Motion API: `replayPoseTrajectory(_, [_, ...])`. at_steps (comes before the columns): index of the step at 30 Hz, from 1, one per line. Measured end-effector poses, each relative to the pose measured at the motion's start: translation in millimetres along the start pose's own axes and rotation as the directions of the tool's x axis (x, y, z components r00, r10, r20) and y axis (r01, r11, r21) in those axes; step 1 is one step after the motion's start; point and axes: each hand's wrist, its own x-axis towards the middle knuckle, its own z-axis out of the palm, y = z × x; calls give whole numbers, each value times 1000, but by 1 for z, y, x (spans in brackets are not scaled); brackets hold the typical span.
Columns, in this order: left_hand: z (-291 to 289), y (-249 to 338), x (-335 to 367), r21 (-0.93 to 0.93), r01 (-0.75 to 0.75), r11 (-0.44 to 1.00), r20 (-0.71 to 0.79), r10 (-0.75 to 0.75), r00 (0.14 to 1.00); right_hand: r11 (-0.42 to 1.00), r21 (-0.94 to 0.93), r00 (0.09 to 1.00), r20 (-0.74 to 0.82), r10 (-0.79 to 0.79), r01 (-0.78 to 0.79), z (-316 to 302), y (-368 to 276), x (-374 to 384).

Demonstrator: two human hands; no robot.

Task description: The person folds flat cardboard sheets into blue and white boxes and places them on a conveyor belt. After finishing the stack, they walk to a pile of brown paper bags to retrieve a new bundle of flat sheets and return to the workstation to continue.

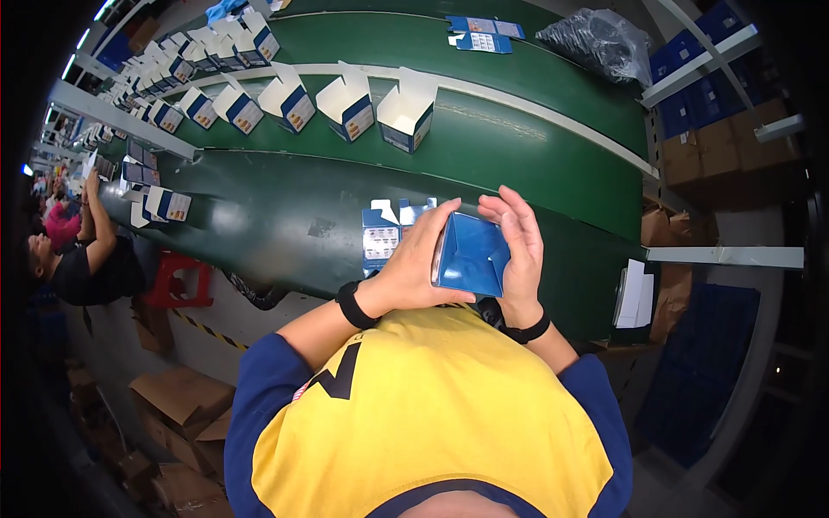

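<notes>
A small blue carton [472, 257] is held up close to my chest, over the table's near edge. Its glossy blue face with folded flaps points up at me. My left hand [413, 266] grips the carton's left side, the thumb along the near edge. My right hand [522, 255] presses on the right side, its fingers curving past the far corner. Behind my left hand, an unfolded printed carton blank [381, 239] lies on the green table [285, 224], partly covered by the hand.
Beyond the table, a green conveyor [492, 121] carries a row of open white-and-blue cartons [406, 112]. Another flat blank [485, 34] and a dark plastic bag [596, 41] lie at the back. To the left, a co-worker [95, 268] stands near a red stool [183, 281]. Cardboard boxes [183, 399] sit lower left.
</notes>
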Motion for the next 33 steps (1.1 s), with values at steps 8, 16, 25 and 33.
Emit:
replayPoseTrajectory(8, [19, 2, 15, -346, -287, 893, -274, 196, 941, 996, -18, 994, 54, -91, 92, 11, -10, -4])
replayPoseTrajectory(16, [40, 16, 28, -380, -333, 863, -254, 248, 935, 979, -49, 979, 56, -196, 199, -4, -16, 21])
replayPoseTrajectory(25, [24, 3, 42, -241, -368, 898, -139, 344, 929, 990, 92, 985, 121, -121, 110, -14, -12, 19])
replayPoseTrajectory(33, [6, -25, 50, 277, -454, 847, -251, 520, 816, 911, 28, 880, 273, 389, -411, -76, -2, 46])
